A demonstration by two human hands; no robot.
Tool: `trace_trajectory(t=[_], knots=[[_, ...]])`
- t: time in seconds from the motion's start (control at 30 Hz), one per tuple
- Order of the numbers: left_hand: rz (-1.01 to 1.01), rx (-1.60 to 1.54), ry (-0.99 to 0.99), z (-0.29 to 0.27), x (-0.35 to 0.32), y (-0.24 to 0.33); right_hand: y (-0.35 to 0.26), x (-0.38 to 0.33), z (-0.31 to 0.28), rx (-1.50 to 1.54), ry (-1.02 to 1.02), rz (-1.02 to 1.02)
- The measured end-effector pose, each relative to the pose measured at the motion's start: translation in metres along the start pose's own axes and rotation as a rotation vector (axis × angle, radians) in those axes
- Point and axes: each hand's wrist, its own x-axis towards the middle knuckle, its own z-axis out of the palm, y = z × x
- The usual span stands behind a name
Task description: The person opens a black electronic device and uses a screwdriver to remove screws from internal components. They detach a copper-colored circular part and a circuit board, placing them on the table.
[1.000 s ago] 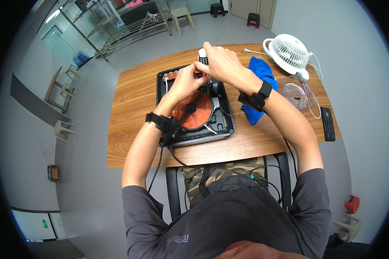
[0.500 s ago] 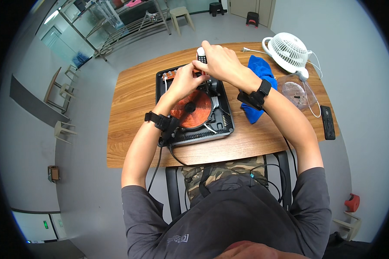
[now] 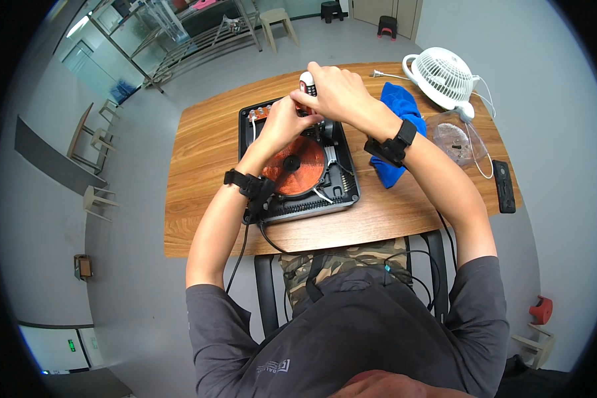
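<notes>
An opened induction cooker (image 3: 343, 198) lies on the table, its black housing exposing a round copper coil (image 3: 305, 174) and an orange circuit board (image 3: 259, 114) at the far edge. My right hand (image 3: 341, 94) grips a screwdriver (image 3: 307, 81) by its white-and-black handle, held roughly upright over the far part of the cooker. Just below the handle, my left hand (image 3: 284, 125) is closed, thumb and fingers together by the screwdriver's lower part. What the left fingers pinch is hidden, and so is the screwdriver's tip.
A blue cloth (image 3: 399, 106) lies right of the cooker. Farther right are a white fan (image 3: 443, 74) with its cord, a clear plastic bowl (image 3: 452, 136) with small parts, and a black oblong thing (image 3: 504, 187) at the table's (image 3: 205, 166) right edge.
The screwdriver's handle and my right hand have shifted very slightly left. My left hand stays almost in place beside them.
</notes>
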Motion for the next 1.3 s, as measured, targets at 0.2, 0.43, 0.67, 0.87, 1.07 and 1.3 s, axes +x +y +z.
trace_trajectory(t=[0.2,0.43,0.67,0.87,1.07,1.3], knots=[[-0.005,-0.002,0.025,0.008,0.001,0.007,0.001,0.004,-0.006,-0.035,-0.041,0.05],[-0.005,0.003,-0.022,-0.002,0.0,0.007,0.008,-0.001,-0.005,0.082,-0.015,0.015],[0.213,0.042,0.149,0.013,0.004,-0.005,0.015,0.008,0.003,0.185,-0.076,0.093],[0.022,-0.08,-0.036,0.006,0.004,-0.008,0.015,0.004,0.008,0.274,0.026,-0.058],[-0.003,-0.006,0.002,0.004,0.002,-0.001,0.012,0.003,0.003,0.401,-0.053,0.061],[0.003,-0.058,-0.037,0.004,0.0,0.0,0.008,0.0,0.001,0.274,-0.092,0.078]])
